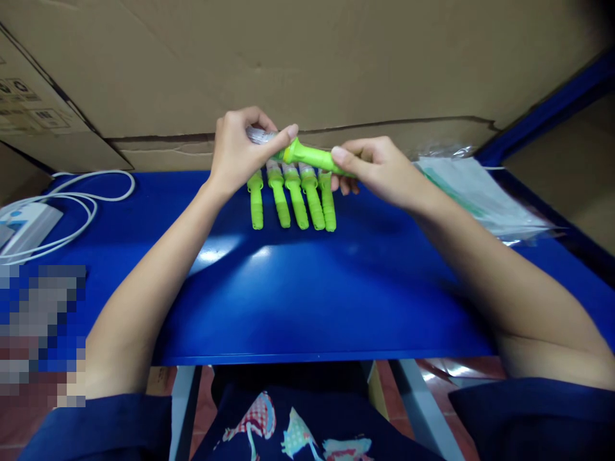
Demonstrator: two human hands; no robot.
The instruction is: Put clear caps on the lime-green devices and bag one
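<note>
Blue desk (307,301): both hands pinch a light, rigid lime-green plastic capped tube (312,157), left hand (235,153) at its clear end, right hand (379,169) around the cap.

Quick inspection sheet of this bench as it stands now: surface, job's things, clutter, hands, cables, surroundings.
Surface: blue table, glossy, with light glare.
Job's things: green piece held between both hands above the table; row of five green pieces lying side by side below it.
Clutter: clear bags at the right; white device at the left.
Hands: left hand pinches the held piece's left end and holds something clear, too blurred to tell; right hand grips its right end.
Cables: white cable looped beside the device.
Surroundings: cardboard boxes behind the table.
</note>
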